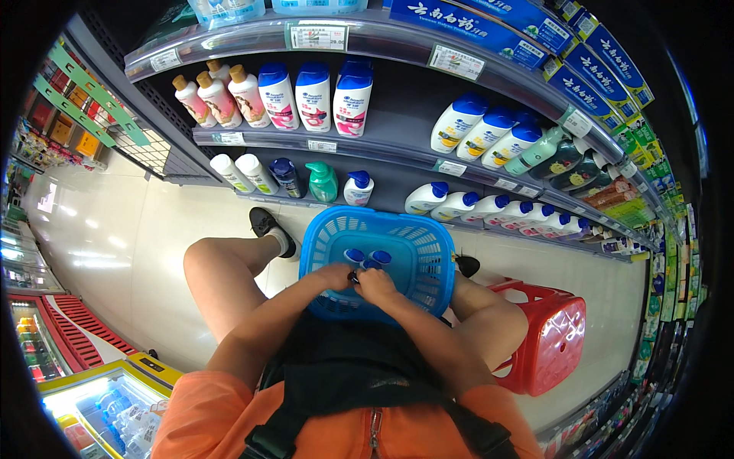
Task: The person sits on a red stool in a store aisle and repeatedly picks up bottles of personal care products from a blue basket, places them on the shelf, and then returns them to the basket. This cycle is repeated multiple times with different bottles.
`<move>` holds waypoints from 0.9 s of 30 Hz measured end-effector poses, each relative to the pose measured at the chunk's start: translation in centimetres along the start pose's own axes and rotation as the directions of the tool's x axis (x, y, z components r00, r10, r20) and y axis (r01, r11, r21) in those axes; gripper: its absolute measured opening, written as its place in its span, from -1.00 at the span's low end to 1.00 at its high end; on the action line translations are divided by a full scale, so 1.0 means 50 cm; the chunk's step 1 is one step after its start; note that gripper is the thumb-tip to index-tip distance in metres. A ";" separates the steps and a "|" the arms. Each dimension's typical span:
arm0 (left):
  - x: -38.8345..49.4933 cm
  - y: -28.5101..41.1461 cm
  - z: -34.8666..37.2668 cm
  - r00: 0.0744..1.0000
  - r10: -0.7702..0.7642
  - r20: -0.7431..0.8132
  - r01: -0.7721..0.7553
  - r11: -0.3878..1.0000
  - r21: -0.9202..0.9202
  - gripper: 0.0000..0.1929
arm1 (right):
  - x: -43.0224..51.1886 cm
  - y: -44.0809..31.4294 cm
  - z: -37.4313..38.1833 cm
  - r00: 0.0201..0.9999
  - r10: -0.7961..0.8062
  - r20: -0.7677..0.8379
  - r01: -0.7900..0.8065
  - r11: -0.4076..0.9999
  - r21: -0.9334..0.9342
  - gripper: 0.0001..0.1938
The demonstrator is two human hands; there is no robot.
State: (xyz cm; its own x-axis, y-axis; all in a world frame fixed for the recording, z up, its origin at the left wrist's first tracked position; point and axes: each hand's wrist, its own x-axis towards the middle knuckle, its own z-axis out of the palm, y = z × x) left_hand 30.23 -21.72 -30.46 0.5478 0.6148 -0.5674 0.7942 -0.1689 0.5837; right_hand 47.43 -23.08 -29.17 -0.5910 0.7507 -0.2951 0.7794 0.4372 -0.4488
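A blue plastic basket stands between my legs in front of the shelves. Inside it are several bottles with blue caps, close together near my hands. My left hand and my right hand meet over the near part of the basket. Between their fingers is a small dark object, too small to name; which hand grips it is hard to tell. On the shelf ahead stand white shampoo bottles with blue caps, and below them a green pump bottle and a white pump bottle with a blue top.
A red plastic stool lies on its side by my right leg. More shampoo bottles line the shelves at the right, under toothpaste boxes. A yellow-edged chest freezer is at the lower left, and a metal rack at the upper left.
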 end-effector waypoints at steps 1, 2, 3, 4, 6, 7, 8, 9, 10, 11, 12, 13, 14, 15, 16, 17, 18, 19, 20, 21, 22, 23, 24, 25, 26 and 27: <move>-0.011 0.015 -0.039 0.997 0.069 0.030 -0.068 0.998 -0.016 -0.66 | -0.005 -0.004 -0.035 1.000 -0.017 -0.012 0.017 1.000 0.026 -0.75; -0.020 0.033 -0.081 0.988 0.142 0.060 -0.140 0.990 -0.031 -0.65 | -0.012 -0.008 -0.073 0.998 -0.011 -0.058 0.012 1.000 0.027 -0.76; -0.027 0.050 -0.121 0.985 0.150 0.090 -0.140 0.985 -0.101 -0.65 | -0.019 -0.013 -0.111 0.995 -0.009 -0.102 0.013 0.999 0.031 -0.77; -0.035 0.069 -0.159 0.980 0.159 0.120 -0.136 0.975 -0.176 -0.64 | -0.028 -0.022 -0.152 0.990 -0.008 -0.140 0.013 0.999 0.035 -0.77; -0.074 0.115 -0.235 0.984 0.136 0.112 -0.098 0.951 -0.293 -0.64 | -0.041 -0.048 -0.255 0.989 0.021 -0.145 -0.014 0.998 0.054 -0.74; -0.100 0.151 -0.275 0.991 0.110 0.082 -0.077 0.939 -0.335 -0.64 | -0.050 -0.057 -0.303 0.986 0.018 -0.166 -0.009 0.998 0.058 -0.74; -0.115 0.173 -0.305 0.995 0.083 0.050 -0.058 0.925 -0.376 -0.64 | -0.056 -0.061 -0.341 0.975 -0.022 -0.221 0.028 0.999 0.025 -0.75; -0.119 0.184 -0.324 0.991 0.135 -0.008 -0.127 0.907 -0.402 -0.65 | -0.065 -0.066 -0.376 0.960 -0.059 -0.274 0.059 0.998 -0.009 -0.75; -0.123 0.187 -0.339 0.982 0.173 -0.071 -0.187 0.885 -0.426 -0.66 | -0.064 -0.073 -0.409 0.960 -0.060 -0.275 0.060 0.998 -0.009 -0.75; -0.122 0.192 -0.351 0.967 0.219 -0.134 -0.255 0.859 -0.443 -0.66 | -0.065 -0.080 -0.444 0.962 -0.049 -0.267 0.047 0.999 -0.011 -0.76; -0.112 0.199 -0.363 0.954 0.229 -0.193 -0.292 0.854 -0.431 -0.68 | -0.064 -0.077 -0.469 0.949 -0.060 -0.308 0.063 0.998 -0.003 -0.77; -0.101 0.208 -0.374 0.938 0.238 -0.253 -0.327 0.848 -0.418 -0.69 | -0.060 -0.070 -0.486 0.934 -0.074 -0.348 0.081 0.997 0.003 -0.77; -0.091 0.216 -0.381 0.918 0.243 -0.314 -0.361 0.841 -0.402 -0.71 | -0.053 -0.061 -0.493 0.927 -0.082 -0.366 0.076 0.997 -0.033 -0.75; -0.079 0.226 -0.387 0.914 0.216 -0.343 -0.348 0.852 -0.391 -0.72 | -0.046 -0.048 -0.495 0.915 -0.094 -0.393 0.073 0.995 -0.067 -0.78; -0.064 0.233 -0.391 0.909 0.187 -0.372 -0.333 0.863 -0.380 -0.74 | -0.036 -0.031 -0.492 0.902 -0.107 -0.417 0.071 0.992 -0.102 -0.80; -0.049 0.238 -0.394 0.901 0.157 -0.403 -0.318 0.872 -0.371 -0.75 | -0.023 -0.014 -0.490 0.889 -0.124 -0.440 0.070 0.988 -0.137 -0.82; -0.016 0.227 -0.379 0.858 0.145 -0.493 -0.370 0.840 -0.397 -0.78 | -0.012 0.001 -0.486 0.889 -0.149 -0.433 0.072 0.979 -0.189 -0.80; 0.007 0.218 -0.370 0.855 0.118 -0.505 -0.353 0.845 -0.402 -0.78 | 0.003 0.016 -0.474 0.889 -0.140 -0.437 0.052 0.977 -0.207 -0.79; 0.031 0.209 -0.367 0.851 0.090 -0.517 -0.337 0.849 -0.406 -0.78 | 0.019 0.031 -0.461 0.888 -0.132 -0.440 0.033 0.974 -0.226 -0.78; 0.057 0.201 -0.365 0.849 0.067 -0.524 -0.321 0.853 -0.412 -0.78 | 0.034 0.050 -0.446 0.888 -0.118 -0.444 0.008 0.970 -0.242 -0.78; 0.075 0.191 -0.362 0.863 0.023 -0.504 -0.278 0.855 -0.438 -0.75 | 0.050 0.065 -0.427 0.885 -0.119 -0.450 0.001 0.967 -0.253 -0.77; 0.098 0.174 -0.348 0.845 0.028 -0.534 -0.292 0.861 -0.417 -0.73 | 0.066 0.079 -0.408 0.881 -0.120 -0.457 -0.006 0.964 -0.265 -0.77; 0.129 0.149 -0.329 0.826 0.035 -0.563 -0.306 0.866 -0.395 -0.70 | 0.083 0.094 -0.391 0.878 -0.122 -0.463 -0.013 0.960 -0.278 -0.77; 0.142 0.143 -0.324 0.805 0.044 -0.591 -0.319 0.872 -0.370 -0.67 | 0.099 0.111 -0.375 0.887 -0.082 -0.454 -0.046 0.964 -0.263 -0.74; 0.156 0.137 -0.319 0.842 0.007 -0.540 -0.266 0.876 -0.404 -0.63 | 0.115 0.128 -0.360 0.895 -0.041 -0.445 -0.079 0.966 -0.248 -0.71; 0.166 0.136 -0.319 0.873 -0.032 -0.487 -0.209 0.877 -0.433 -0.59 | 0.128 0.135 -0.354 0.901 -0.003 -0.435 -0.110 0.966 -0.234 -0.68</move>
State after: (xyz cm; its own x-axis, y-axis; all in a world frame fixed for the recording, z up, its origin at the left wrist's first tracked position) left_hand 35.99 -5.48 -21.91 0.3245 0.9171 -0.2316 0.4678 0.0572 0.8820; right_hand 52.60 -6.56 -19.14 -0.4441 0.8901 0.1023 0.8665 0.4557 -0.2037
